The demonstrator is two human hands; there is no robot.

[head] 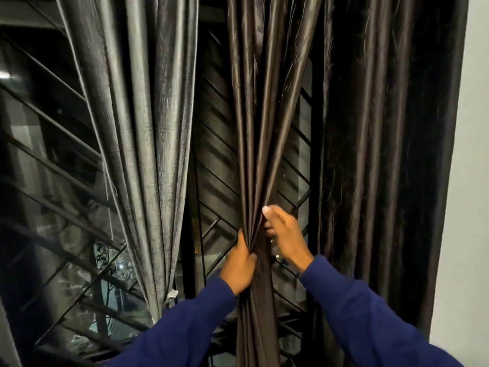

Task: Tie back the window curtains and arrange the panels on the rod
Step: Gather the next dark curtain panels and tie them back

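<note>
A dark brown satin curtain panel (260,123) hangs in the middle, bunched into a narrow waist. My left hand (239,264) grips that bunch from the left side. My right hand (284,235) clasps the same bunch from the right, a little higher, with the thumb on the folds. To the left hangs a grey textured curtain panel (148,133), gathered low down by a pale tie (172,294). Another dark brown panel (383,144) hangs loose on the right. The rod is out of view above.
Behind the curtains is a window with a black metal grille (211,165) of diagonal bars; it is night outside. A white wall (468,207) borders the curtains on the right.
</note>
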